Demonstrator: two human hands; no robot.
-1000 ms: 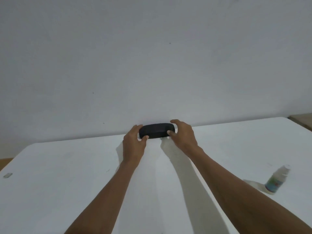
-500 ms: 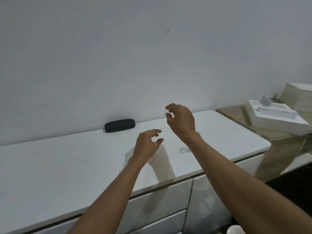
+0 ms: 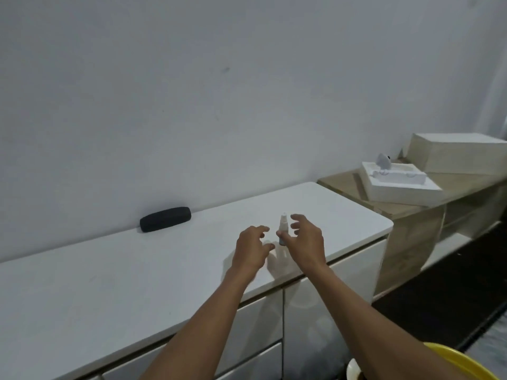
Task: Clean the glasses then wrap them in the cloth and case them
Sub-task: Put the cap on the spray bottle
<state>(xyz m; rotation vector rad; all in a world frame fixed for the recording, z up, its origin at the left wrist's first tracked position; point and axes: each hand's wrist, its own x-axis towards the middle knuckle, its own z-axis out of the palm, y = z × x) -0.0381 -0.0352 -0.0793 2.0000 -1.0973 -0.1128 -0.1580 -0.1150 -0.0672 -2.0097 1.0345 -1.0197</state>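
Note:
A black glasses case (image 3: 165, 222) lies shut on the white cabinet top (image 3: 109, 275), against the wall. A small white spray bottle (image 3: 283, 229) stands upright near the cabinet's right end. My right hand (image 3: 307, 242) is just right of the bottle, fingers spread and curled toward it; whether they touch it I cannot tell. My left hand (image 3: 252, 248) hovers to the left of the bottle, fingers apart, holding nothing. No glasses and no cloth are in view.
The cabinet's front edge and drawers (image 3: 258, 319) run below my arms. To the right stands a lower wooden shelf unit (image 3: 411, 209) with a white foam tray (image 3: 397, 185) and a box (image 3: 461, 154). A yellow rim (image 3: 466, 360) shows at bottom right.
Both hands let go of the case, which stays by the wall. The view swung right, and my hands moved to either side of the spray bottle.

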